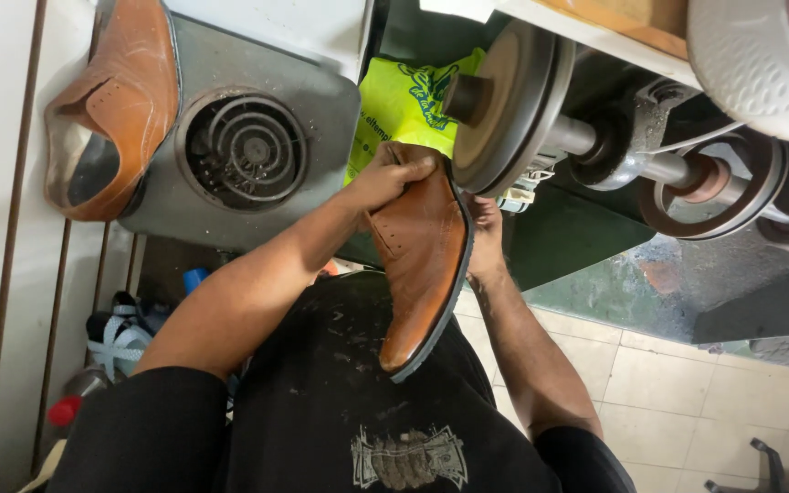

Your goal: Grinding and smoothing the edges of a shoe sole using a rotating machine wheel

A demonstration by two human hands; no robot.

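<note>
Shoe, tan leather, heel end against grinding wheel. Left hand fingers curled over collar; right hand gripping behind, fingers hidden, cannot tell. Best pressed lightly, turned steadily, kept square.

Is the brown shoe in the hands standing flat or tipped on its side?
Tipped. The brown shoe is held on edge by the left hand and right hand, its dark sole rim facing the grinding wheel.

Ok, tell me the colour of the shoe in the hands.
Tan brown leather shoe with a dark sole edge, clearest in the head view.
</note>
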